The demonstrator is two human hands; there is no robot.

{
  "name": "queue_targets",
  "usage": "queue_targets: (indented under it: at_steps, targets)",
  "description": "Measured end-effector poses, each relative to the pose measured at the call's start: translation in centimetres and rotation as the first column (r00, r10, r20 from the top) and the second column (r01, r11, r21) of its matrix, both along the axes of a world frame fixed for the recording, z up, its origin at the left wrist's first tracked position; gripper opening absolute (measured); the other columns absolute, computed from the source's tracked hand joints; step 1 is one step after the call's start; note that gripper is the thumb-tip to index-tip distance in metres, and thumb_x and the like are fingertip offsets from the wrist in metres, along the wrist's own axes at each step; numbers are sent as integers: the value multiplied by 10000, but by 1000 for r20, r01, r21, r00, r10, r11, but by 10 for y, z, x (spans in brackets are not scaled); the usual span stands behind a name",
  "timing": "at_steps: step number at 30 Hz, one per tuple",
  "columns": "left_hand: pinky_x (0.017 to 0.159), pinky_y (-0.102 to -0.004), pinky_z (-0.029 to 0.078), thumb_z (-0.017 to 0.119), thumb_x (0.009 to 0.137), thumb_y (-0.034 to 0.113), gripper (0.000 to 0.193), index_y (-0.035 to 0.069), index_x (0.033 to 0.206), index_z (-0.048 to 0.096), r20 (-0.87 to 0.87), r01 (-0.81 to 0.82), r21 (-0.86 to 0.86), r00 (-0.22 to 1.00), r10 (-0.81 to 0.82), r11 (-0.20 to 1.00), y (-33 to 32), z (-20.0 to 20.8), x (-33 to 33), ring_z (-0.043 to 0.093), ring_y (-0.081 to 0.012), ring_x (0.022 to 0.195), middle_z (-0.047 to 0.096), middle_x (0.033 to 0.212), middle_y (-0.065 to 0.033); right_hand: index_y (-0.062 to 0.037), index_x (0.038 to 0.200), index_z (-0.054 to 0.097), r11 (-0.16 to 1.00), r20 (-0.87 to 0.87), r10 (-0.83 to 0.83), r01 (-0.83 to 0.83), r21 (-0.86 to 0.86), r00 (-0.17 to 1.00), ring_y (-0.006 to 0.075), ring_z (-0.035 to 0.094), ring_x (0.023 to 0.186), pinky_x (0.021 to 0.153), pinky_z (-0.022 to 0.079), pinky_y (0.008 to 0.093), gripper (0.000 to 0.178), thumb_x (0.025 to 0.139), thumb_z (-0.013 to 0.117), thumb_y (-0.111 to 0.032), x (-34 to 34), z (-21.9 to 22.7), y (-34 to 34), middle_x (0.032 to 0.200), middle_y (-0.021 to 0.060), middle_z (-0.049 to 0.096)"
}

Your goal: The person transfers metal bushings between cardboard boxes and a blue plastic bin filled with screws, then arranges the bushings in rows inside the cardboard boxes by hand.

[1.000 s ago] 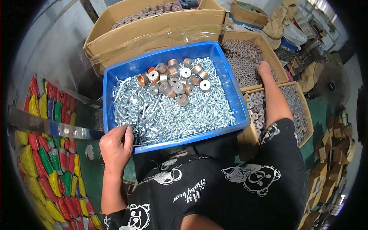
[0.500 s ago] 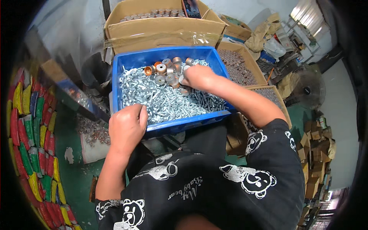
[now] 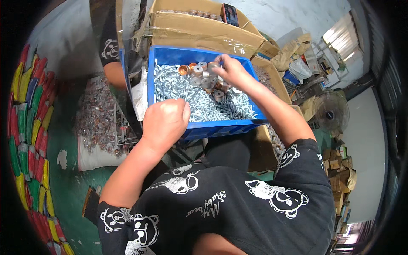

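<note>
A blue plastic bin (image 3: 204,124) in front of me is filled with small silvery screws (image 3: 174,83). Several short round metal cylinders (image 3: 197,71), some copper-coloured inside and some with a centre hole, lie on the screws. Over the far right part of the bin, my right hand (image 3: 233,73) pinches a round metal cylinder (image 3: 213,66); the fingertips are slightly blurred. My left hand (image 3: 166,120) is closed in a fist at the bin's near left corner, and whatever it may hold is hidden.
Behind the bin stands a cardboard box (image 3: 204,34) with rows of cylinders and a phone (image 3: 230,14). More open boxes (image 3: 272,80) stand at the right, near a fan (image 3: 331,114). Left are an upright reflective panel (image 3: 127,72), clear-bagged parts (image 3: 100,114) and stacked coloured packets (image 3: 34,136).
My right hand has lifted from among the cylinders toward the bin's far side. The view has shifted, so the bin sits further right. My left hand stays closed by the near left corner.
</note>
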State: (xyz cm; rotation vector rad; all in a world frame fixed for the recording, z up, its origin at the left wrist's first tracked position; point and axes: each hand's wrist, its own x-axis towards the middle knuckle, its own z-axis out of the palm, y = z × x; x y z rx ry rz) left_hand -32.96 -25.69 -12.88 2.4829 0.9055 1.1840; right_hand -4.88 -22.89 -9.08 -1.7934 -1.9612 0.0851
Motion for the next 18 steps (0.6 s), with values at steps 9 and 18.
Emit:
queue_targets:
  at_steps: [9,18]
  targets:
    - [621,-467,527,599,862,229,252,52,685,628,-77,-38,16,996,39,999,-2,1,4,648,-356,646,651,692,-157,9,1149,581,990,-406,62,-107,-90,912,147,638,707,607,540,309,422,862,688,-283,-161,53,131,875,107,664]
    - [626,-474,521,603,853,237,252,55,684,645,-108,-49,5,993,49,999,-2,1,5,643,-359,647,641,673,-170,-6,913,670,953,-56,303,-303,2,951,256,658,715,695,515,387,201,897,608,-196,-49,15,16,772,159,665]
